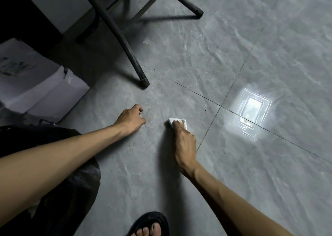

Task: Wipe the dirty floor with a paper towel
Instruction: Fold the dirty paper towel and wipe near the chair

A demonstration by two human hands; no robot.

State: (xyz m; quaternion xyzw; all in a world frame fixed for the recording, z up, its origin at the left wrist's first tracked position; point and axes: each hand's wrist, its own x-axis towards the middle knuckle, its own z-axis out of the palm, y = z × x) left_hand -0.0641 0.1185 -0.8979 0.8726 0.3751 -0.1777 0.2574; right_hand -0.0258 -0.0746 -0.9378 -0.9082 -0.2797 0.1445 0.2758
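A crumpled white paper towel (172, 121) lies pressed on the grey tiled floor (179, 65), under the fingertips of my right hand (184, 142), which grips it. My left hand (132, 119) rests on the floor a little to the left of the towel, fingers curled and holding nothing. Faint dark specks and smears show on the tile between and beyond the two hands, near the chair leg.
A dark metal chair leg (143, 81) stands just beyond my left hand, with more of the frame behind it. A white cardboard box (41, 84) sits at the left. My sandalled foot (150, 225) is at the bottom edge. A bright light reflection (251, 110) lies on the tiles at the right.
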